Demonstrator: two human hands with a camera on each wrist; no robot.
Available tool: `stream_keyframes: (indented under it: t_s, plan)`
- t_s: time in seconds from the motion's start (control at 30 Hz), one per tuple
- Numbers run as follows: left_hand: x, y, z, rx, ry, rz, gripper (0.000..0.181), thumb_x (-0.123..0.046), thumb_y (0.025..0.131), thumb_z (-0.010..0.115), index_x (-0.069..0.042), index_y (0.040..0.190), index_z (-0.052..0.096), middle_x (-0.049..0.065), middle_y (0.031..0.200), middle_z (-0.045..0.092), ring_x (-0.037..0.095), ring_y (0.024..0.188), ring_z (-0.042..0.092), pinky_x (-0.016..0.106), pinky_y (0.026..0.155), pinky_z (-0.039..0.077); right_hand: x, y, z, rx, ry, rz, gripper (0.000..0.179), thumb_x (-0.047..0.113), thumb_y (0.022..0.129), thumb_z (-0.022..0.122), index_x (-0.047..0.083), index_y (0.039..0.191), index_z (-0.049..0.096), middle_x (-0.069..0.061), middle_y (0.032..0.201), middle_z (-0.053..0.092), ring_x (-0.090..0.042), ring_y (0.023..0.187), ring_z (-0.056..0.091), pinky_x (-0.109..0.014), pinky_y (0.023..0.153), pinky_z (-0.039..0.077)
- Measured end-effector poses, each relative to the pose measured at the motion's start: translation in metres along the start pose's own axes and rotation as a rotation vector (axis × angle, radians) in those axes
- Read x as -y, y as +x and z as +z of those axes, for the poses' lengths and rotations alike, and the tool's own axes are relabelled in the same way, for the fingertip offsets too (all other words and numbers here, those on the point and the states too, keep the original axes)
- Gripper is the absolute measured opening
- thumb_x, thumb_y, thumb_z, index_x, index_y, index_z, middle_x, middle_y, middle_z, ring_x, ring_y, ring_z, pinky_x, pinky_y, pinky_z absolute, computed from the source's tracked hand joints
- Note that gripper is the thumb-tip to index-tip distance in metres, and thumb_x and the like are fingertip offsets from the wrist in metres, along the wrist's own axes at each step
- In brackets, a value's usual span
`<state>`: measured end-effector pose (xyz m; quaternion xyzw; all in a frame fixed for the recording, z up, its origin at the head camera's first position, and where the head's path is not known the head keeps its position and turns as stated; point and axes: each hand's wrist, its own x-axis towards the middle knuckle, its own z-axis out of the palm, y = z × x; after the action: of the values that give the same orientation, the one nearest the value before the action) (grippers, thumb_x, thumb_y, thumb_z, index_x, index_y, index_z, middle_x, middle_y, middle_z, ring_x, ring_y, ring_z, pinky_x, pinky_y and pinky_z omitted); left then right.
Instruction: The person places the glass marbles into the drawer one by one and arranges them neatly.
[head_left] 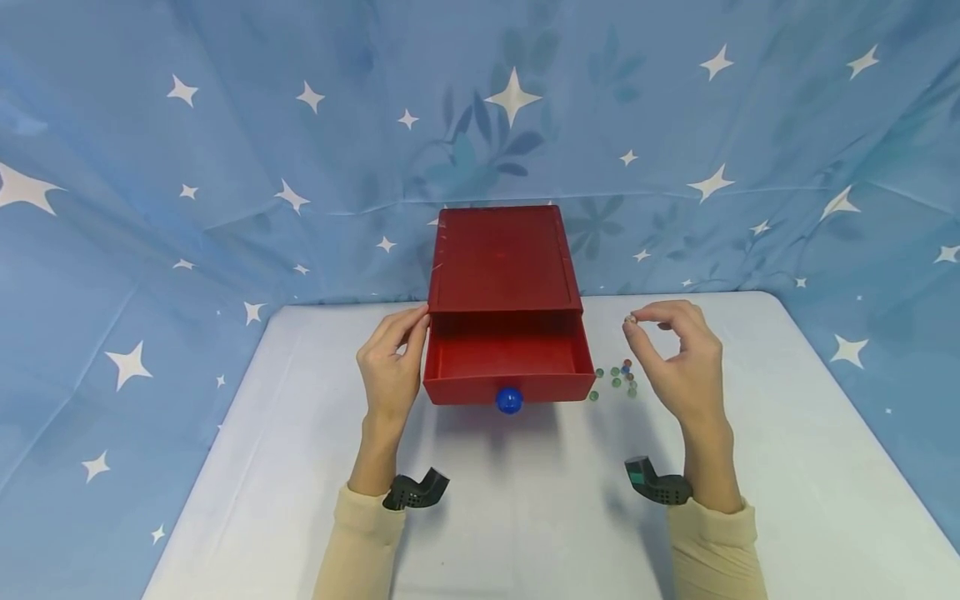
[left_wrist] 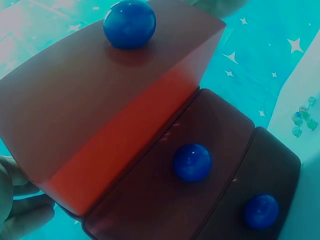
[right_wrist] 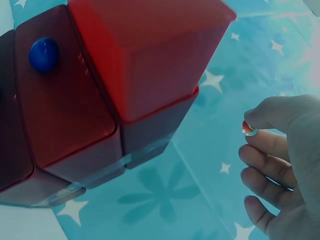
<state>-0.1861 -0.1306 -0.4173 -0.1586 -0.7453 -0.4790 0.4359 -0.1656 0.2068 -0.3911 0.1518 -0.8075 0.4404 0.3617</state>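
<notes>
A red drawer unit (head_left: 504, 258) stands on the white table, its top drawer (head_left: 459, 389) pulled out with the bare red floor showing. A blue round knob (head_left: 509, 401) sits on the drawer's front. My left hand (head_left: 393, 367) touches the unit's left side by the front corner, fingers fairly straight; in the left wrist view its fingers (left_wrist: 27, 212) reach behind the drawer. To the right of the unit and above the table, my right hand (head_left: 686, 360) pinches a small marble (right_wrist: 248, 129) with orange and white on it between thumb and index finger, the other fingers loosely bent.
Several green, orange and blue marbles (head_left: 617, 382) lie on the white table (head_left: 480, 533) between the unit and my right hand. Two lower drawers show shut, each with a blue knob (left_wrist: 192, 162). A blue star-patterned cloth (head_left: 300, 150) hangs behind the table.
</notes>
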Motion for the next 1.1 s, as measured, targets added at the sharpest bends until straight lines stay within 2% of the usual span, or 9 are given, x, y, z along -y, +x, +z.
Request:
stream_keyframes:
  t_s: [0.37, 0.6, 0.7, 0.83, 0.93, 1.1]
  plan:
    - [0.001, -0.001, -0.001, 0.000, -0.002, -0.008, 0.019, -0.008, 0.094, 0.069, -0.004, 0.111, 0.077, 0.011, 0.102, 0.077, 0.022, 0.088, 0.074, 0.013, 0.085, 0.056, 0.018, -0.001, 0.002, 0.027, 0.064, -0.077, 0.024, -0.004, 0.079, 0.076, -0.001, 0.102, 0.074, -0.015, 0.101, 0.071, -0.002, 0.107, 0.056, -0.015, 0.092, 0.044]
    - [0.001, -0.001, 0.000, -0.003, -0.004, -0.011, 0.019, -0.009, 0.094, 0.069, -0.004, 0.110, 0.077, 0.011, 0.101, 0.077, 0.022, 0.088, 0.074, 0.013, 0.084, 0.056, 0.025, -0.002, 0.007, 0.079, 0.080, -0.107, 0.025, -0.004, 0.079, 0.077, 0.001, 0.104, 0.074, -0.013, 0.102, 0.071, -0.008, 0.107, 0.058, -0.014, 0.094, 0.046]
    - [0.001, -0.001, 0.000, -0.002, -0.007, -0.013, 0.019, -0.009, 0.094, 0.069, -0.003, 0.110, 0.077, 0.011, 0.101, 0.077, 0.022, 0.088, 0.074, 0.013, 0.084, 0.057, 0.028, -0.004, 0.009, 0.096, 0.073, -0.109, 0.025, -0.003, 0.079, 0.077, 0.002, 0.103, 0.074, -0.011, 0.103, 0.071, -0.009, 0.107, 0.058, -0.013, 0.092, 0.047]
    - [0.001, -0.001, 0.000, 0.001, -0.010, -0.015, 0.019, -0.009, 0.094, 0.069, -0.003, 0.110, 0.077, 0.011, 0.101, 0.077, 0.022, 0.088, 0.074, 0.014, 0.084, 0.057, 0.032, -0.005, 0.011, 0.104, 0.078, -0.123, 0.024, -0.003, 0.079, 0.077, 0.003, 0.102, 0.075, -0.010, 0.103, 0.071, -0.010, 0.106, 0.058, -0.010, 0.083, 0.047]
    - [0.001, -0.001, 0.000, 0.004, -0.008, -0.017, 0.019, -0.010, 0.094, 0.069, -0.005, 0.111, 0.077, 0.010, 0.102, 0.077, 0.021, 0.089, 0.074, 0.014, 0.084, 0.057, 0.035, -0.005, 0.013, 0.103, 0.100, -0.139, 0.023, -0.003, 0.078, 0.077, 0.003, 0.100, 0.075, -0.011, 0.101, 0.070, -0.013, 0.105, 0.058, -0.013, 0.083, 0.046]
    - [0.001, -0.001, 0.000, 0.007, -0.002, -0.020, 0.020, -0.010, 0.094, 0.069, -0.006, 0.112, 0.077, 0.010, 0.102, 0.077, 0.021, 0.089, 0.074, 0.013, 0.084, 0.057, 0.039, -0.007, 0.018, 0.103, 0.124, -0.143, 0.020, 0.000, 0.078, 0.078, 0.004, 0.098, 0.076, -0.011, 0.099, 0.070, -0.017, 0.103, 0.057, -0.021, 0.091, 0.042]
